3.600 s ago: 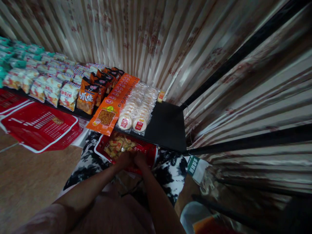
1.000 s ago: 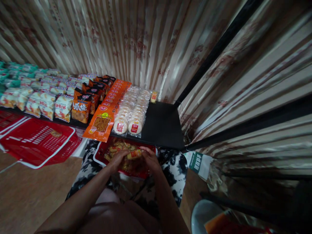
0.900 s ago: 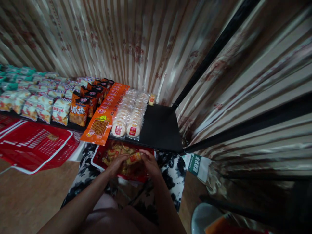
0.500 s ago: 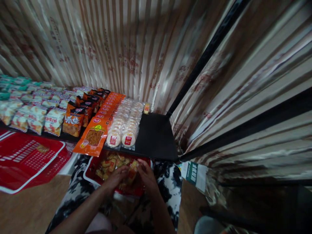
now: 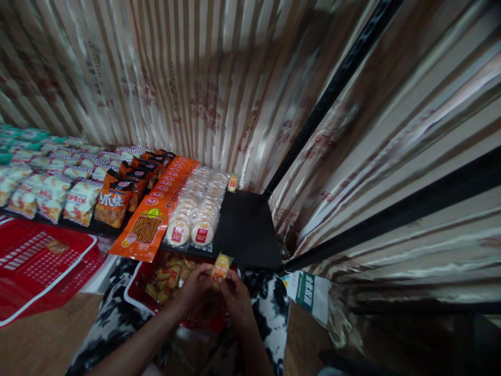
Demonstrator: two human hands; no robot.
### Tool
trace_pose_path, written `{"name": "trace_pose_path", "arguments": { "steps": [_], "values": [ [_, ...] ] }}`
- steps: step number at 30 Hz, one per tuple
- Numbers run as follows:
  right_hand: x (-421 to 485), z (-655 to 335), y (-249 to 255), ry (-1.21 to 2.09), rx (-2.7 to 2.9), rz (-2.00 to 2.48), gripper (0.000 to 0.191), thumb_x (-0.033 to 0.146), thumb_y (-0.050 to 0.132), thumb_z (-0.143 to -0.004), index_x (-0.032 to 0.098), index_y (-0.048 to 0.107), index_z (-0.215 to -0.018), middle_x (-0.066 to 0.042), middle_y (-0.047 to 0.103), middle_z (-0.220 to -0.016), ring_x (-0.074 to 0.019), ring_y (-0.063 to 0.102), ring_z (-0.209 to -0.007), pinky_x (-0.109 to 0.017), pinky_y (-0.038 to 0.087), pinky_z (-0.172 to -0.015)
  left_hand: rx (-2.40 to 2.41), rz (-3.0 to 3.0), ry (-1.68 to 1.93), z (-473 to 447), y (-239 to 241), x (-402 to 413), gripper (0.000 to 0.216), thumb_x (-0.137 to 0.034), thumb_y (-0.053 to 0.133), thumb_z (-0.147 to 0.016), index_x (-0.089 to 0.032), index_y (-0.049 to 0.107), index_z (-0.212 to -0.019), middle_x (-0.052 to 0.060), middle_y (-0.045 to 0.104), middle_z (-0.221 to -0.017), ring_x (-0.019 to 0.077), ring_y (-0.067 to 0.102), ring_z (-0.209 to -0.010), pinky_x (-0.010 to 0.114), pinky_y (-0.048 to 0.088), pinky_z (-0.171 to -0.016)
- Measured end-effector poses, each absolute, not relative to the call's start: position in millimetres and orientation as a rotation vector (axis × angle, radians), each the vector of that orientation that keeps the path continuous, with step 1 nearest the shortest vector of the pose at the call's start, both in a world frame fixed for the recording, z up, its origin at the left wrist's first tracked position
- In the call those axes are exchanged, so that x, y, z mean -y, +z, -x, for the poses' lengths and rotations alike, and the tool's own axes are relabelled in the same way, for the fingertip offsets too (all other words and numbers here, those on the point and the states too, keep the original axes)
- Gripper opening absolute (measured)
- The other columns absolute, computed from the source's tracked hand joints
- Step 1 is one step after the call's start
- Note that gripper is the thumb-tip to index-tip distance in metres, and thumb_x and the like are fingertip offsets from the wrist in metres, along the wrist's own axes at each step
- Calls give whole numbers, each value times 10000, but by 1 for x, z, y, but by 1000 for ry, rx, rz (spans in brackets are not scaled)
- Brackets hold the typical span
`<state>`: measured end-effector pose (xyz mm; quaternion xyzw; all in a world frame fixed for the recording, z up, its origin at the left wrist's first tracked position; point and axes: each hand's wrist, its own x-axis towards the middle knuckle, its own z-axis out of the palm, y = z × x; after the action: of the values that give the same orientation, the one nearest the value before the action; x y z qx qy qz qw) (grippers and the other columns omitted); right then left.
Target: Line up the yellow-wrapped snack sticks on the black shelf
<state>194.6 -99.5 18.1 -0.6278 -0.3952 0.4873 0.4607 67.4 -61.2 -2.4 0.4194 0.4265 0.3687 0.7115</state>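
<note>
Since a moment ago, the packet has risen above the basket, and it is now tilted nearly upright. The left hand and the right hand are close together, both pinching it with the fingers. Below them the basket holds many similar packets. Beyond is the black shelf, with crackers in two rows, and behind it the curtain hangs.
</note>
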Motion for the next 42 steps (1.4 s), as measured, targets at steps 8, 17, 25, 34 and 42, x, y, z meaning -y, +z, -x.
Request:
{"name": "trace_pose_path", "arguments": {
  "steps": [8,17,25,34,42],
  "values": [
    [86,-211,37,974,1090,1639,352,378,530,-734,198,626,-1021,-65,679,-961,-203,646,-857,-292,503,-784,-1114,-1165,792,-90,17,43,254,-165,538,-639,-145,582,-888,8,566,-722,109,482,-606,221,405,-604],
    [61,-237,30,823,1082,1657,384,376,551,-721,175,616,-1041,-74,656,-917,-180,634,-770,-276,514,-691,-1212,-1349,802,-118,25,20,113,-151,511,-714,-162,544,-822,12,591,-781,112,514,-647,225,416,-658],
    [36,-254,36,668,1092,1834,368,384,554,-710,171,603,-1006,-31,668,-765,-162,599,-637,-274,472,-637,-1277,-1544,666,-137,52,-1,245,-117,469,-741,-132,604,-945,91,608,-960,167,563,-856,245,410,-790],
    [-1,-276,35,483,1198,1989,300,327,494,-748,210,629,-990,-34,671,-891,-167,615,-687,-276,444,-653,-1290,-1663,539,-168,56,-35,299,-202,478,-764,-126,605,-1023,118,635,-988,218,576,-881,268,397,-735],
    [-30,-287,37,450,1251,2058,271,286,493,-773,213,620,-1001,-34,686,-901,-185,630,-760,-271,426,-657,-1348,-1595,597,-185,59,-62,258,-239,561,-734,-147,647,-960,117,658,-1005,237,578,-949,266,389,-791]
  ]
}}
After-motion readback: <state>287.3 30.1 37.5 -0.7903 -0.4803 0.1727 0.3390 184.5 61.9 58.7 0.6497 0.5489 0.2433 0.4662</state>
